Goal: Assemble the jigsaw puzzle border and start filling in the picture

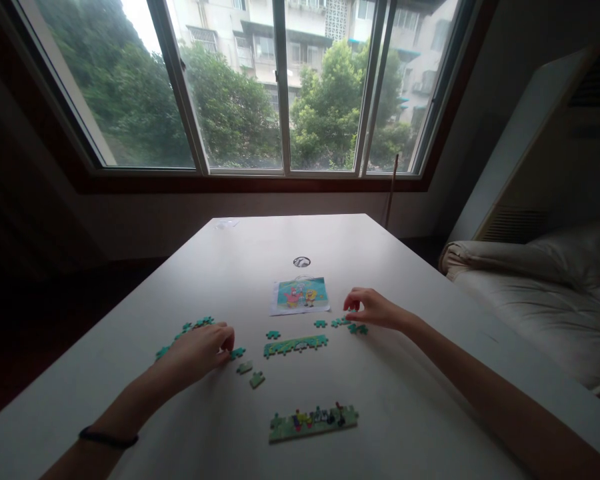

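Note:
My left hand [203, 347] is low over the table with its fingers curled, its fingertips against a teal puzzle piece [238, 353]. A pile of teal pieces [199, 324] lies behind it, partly hidden by the hand. At the right, my right hand [373, 309] has thumb and fingers bent together at a small puzzle piece, above loose pieces [359, 329]. Between the hands lies a joined teal puzzle strip [295, 345], with a single piece [273, 335] just beyond it. Nearer me is a joined green strip [313, 424] with coloured figures. Two greenish pieces [257, 380] lie beside my left hand.
A printed cartoon picture [300, 295] lies flat beyond the strips on the white table [410, 407]. Behind it is a round cable hole [302, 262]. Clear plastic [226, 225] rests at the far left corner. A pale sofa [535, 287] stands at the right.

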The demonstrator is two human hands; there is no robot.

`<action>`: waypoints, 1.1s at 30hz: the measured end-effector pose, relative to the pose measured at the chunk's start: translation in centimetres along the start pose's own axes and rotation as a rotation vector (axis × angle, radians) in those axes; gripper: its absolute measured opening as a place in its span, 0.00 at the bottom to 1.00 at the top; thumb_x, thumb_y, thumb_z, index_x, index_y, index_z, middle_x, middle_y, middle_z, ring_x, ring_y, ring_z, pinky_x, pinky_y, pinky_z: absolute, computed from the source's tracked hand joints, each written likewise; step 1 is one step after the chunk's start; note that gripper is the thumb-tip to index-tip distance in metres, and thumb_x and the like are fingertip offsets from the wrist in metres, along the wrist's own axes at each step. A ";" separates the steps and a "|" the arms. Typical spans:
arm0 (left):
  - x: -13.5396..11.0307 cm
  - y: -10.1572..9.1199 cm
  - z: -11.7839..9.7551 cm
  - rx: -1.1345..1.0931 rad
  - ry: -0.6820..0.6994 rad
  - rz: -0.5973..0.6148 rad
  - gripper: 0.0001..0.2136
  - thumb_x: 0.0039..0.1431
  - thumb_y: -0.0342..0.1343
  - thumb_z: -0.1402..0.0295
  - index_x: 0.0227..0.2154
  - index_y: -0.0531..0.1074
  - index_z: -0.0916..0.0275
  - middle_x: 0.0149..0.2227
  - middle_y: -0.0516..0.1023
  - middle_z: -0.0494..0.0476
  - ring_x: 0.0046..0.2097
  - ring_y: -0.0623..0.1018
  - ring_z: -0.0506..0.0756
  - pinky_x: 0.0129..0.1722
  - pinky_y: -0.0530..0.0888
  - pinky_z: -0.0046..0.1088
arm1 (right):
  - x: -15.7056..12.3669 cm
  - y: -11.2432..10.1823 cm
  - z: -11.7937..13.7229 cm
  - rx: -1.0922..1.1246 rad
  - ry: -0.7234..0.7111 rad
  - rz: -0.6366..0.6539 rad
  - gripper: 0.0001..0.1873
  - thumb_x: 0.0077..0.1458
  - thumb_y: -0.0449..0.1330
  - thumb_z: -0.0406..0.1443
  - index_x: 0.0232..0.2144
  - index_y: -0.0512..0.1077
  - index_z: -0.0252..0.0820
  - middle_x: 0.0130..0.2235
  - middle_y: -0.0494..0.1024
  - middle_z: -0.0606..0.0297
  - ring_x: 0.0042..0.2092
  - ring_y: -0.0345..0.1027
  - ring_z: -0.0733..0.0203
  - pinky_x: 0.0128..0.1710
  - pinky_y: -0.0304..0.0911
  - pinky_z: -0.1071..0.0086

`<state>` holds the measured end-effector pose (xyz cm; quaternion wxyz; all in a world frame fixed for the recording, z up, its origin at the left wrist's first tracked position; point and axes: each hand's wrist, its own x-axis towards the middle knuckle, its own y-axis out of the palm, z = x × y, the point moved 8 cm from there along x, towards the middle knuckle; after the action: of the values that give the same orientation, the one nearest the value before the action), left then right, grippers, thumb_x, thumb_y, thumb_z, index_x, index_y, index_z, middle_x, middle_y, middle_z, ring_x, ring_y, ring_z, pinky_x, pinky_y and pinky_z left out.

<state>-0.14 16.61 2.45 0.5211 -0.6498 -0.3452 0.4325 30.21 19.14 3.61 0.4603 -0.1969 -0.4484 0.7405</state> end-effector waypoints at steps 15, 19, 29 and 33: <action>-0.3 -1.2 -1.7 -0.093 0.029 -0.091 0.12 0.57 0.45 0.60 0.34 0.69 0.59 0.35 0.75 0.55 0.35 0.74 0.56 0.31 0.65 0.27 | -0.3 1.2 0.3 -0.026 -0.025 0.085 0.05 0.44 0.58 0.26 0.27 0.69 0.37 0.29 0.70 0.65 0.30 0.62 0.66 0.29 0.57 0.74; -0.3 -1.1 -2.2 -0.120 0.070 -0.100 0.12 0.57 0.46 0.58 0.35 0.70 0.58 0.35 0.74 0.54 0.35 0.74 0.55 0.31 0.65 0.27 | -0.3 1.5 0.3 0.006 -0.006 0.130 0.11 0.46 0.59 0.29 0.35 0.69 0.37 0.31 0.70 0.64 0.31 0.62 0.66 0.29 0.58 0.74; -0.4 -1.1 -3.2 -0.139 0.096 -0.101 0.12 0.58 0.46 0.58 0.35 0.69 0.58 0.37 0.73 0.54 0.36 0.74 0.55 0.34 0.66 0.28 | -0.2 1.3 0.3 -0.009 -0.056 0.096 0.04 0.44 0.60 0.29 0.28 0.73 0.37 0.32 0.69 0.63 0.32 0.62 0.66 0.31 0.57 0.74; -0.6 -1.4 -3.8 -0.145 0.104 -0.119 0.12 0.58 0.45 0.59 0.36 0.69 0.59 0.37 0.73 0.55 0.35 0.74 0.55 0.34 0.66 0.28 | -0.1 0.9 0.8 0.122 -0.028 0.079 0.07 0.45 0.60 0.29 0.31 0.73 0.38 0.27 0.67 0.68 0.28 0.59 0.68 0.29 0.55 0.75</action>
<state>3.16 14.97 4.29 0.5148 -0.6855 -0.3863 0.3405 29.23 18.51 3.30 0.4357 -0.1755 -0.4005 0.7867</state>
